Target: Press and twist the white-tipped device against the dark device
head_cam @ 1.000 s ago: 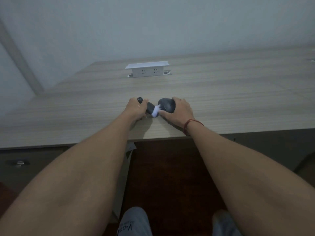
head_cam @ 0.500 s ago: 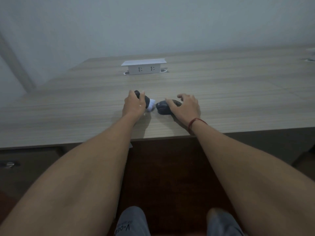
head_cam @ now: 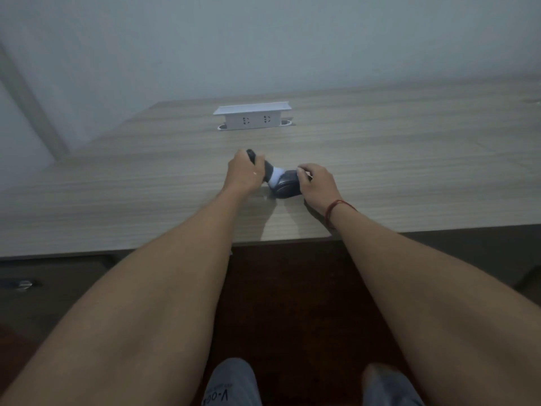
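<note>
My left hand grips a dark handle with a white end, its fingers curled round the shaft above the wooden table. A dark rounded piece lies on the table against that white end. My right hand holds this piece, fingers curled over its far side. A red cord sits on my right wrist. What the two dark parts are is too dim to tell.
A white socket box stands raised from the table farther back. The table's near edge runs just behind my forearms. Below it are a dark floor and my knees in grey trousers. A pale wall rises behind.
Half a second ago the two dark parts lay slightly apart; now the white end touches the rounded piece again. My right hand has curled over that piece and both hands have drawn together.
</note>
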### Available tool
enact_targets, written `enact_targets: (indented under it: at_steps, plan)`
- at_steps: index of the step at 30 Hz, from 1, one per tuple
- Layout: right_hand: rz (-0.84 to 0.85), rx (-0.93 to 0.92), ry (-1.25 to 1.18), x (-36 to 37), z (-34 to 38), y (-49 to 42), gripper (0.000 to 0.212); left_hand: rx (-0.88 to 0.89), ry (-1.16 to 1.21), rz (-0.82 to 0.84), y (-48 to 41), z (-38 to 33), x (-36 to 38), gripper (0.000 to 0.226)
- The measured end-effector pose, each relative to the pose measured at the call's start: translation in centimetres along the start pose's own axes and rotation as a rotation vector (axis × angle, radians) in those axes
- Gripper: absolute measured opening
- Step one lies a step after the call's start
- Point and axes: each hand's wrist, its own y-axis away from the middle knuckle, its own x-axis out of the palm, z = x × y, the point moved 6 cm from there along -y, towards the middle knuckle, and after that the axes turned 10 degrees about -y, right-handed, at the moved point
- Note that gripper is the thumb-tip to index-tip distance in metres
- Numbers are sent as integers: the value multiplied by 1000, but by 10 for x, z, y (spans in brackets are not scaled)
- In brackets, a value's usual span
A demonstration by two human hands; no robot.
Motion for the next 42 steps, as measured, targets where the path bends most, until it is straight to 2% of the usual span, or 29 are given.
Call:
enact_targets:
  at_steps: [3, 6, 9, 11, 14, 16, 19, 21, 24, 27, 30, 35, 38, 42]
  plan:
    - [-96, 17, 56, -4, -5, 0, 33, -12, -231, -27, 1, 6, -4, 41]
    - [-149, 15, 128, -5, -7, 0, 35, 55, -59, -79, 3, -6, -8, 40]
    - [-131, 23, 105, -3, -5, 1, 32, 102, 108, -1, 3, -20, 2, 38]
    - [-99, 30, 60, -3, -3, 2, 29, 86, 41, 41, 1, -19, 7, 41]
    - [-102, 45, -10, -5, -4, 3, 31, 35, -144, -12, -5, -8, -2, 41]
    - [-122, 65, 33, -3, -4, 8, 46, 31, -110, -48, -6, -7, -7, 41]
    - [-144, 31, 249, 2, 4, 19, 76, 1, -3, -103, -5, -7, -10, 40]
    - [-124, 23, 349, 6, 8, 21, 86, -34, 31, -117, -5, -5, -9, 41]
    - [-62, 52, 378, 13, 4, 15, 93, -52, 26, -119, -4, 3, -11, 42]
    - [60, 98, 197, 18, 2, 10, 87, -47, 31, -99, -7, 14, -12, 41]
    - [186, 153, 75, 21, 1, 3, 98, -21, 40, -66, -8, 18, -12, 40]
    - [72, 127, 266, 29, 4, 7, 120, -10, 55, -66, -6, 16, -13, 40]
    - [19, 129, 303, 33, 4, 5, 118, -13, 71, -84, -6, 19, -18, 39]
    - [108, 126, 251, 32, 3, 2, 107, -35, 108, -85, -6, 24, -21, 38]
